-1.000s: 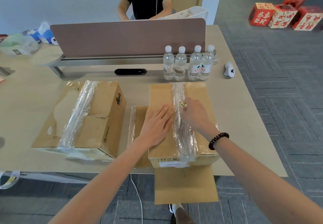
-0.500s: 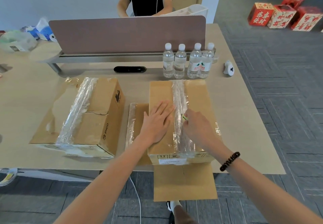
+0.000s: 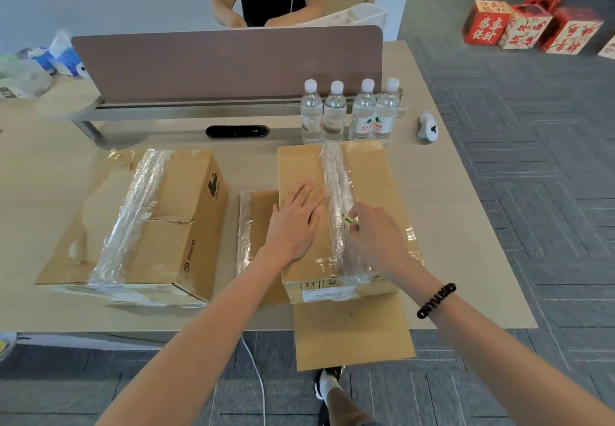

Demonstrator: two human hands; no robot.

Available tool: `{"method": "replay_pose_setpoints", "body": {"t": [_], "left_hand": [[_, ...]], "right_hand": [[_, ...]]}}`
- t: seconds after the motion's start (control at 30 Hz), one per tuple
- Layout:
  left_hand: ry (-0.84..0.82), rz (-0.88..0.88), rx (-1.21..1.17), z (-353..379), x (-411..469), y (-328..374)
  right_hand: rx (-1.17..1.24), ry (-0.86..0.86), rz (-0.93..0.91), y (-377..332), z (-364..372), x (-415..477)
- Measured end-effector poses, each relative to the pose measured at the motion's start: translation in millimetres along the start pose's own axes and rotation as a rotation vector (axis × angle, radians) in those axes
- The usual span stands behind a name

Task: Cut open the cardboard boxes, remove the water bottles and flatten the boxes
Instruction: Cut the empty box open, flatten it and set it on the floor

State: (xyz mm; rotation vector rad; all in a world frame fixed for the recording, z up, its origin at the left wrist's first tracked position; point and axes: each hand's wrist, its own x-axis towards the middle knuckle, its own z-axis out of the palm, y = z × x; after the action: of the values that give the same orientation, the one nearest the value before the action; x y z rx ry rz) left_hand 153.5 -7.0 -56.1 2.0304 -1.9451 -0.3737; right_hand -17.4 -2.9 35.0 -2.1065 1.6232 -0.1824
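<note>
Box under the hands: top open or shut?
Shut: the box flaps lie flat under clear tape; left hand presses them, right hand holds a cutter at the seam.

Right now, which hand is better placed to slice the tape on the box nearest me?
Right. The right hand pinches the small yellow-green cutter at the tape seam; the left hand lies flat on the box, probably steadying it.

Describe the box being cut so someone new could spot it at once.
On the beige table, find the four water bottles by the divider screen. The box lies just in front of them. Unlike the PICO-printed box to its left, it has the left hand flat on top and the right hand holding a small yellow-green cutter at its tape.
</note>
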Motion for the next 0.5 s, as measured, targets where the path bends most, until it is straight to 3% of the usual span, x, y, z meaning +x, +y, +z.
{"method": "replay_pose_setpoints", "body": {"t": [0.23, 0.5], "left_hand": [[0.016, -0.029, -0.027, 0.6, 15.0, 2.3], [0.03, -0.031, -0.035, 0.3, 12.9, 4.6]], "right_hand": [[0.09, -0.069, 0.045, 5.6, -13.7, 25.0], [-0.022, -0.045, 0.013, 2.1, -8.9, -11.7]]}}
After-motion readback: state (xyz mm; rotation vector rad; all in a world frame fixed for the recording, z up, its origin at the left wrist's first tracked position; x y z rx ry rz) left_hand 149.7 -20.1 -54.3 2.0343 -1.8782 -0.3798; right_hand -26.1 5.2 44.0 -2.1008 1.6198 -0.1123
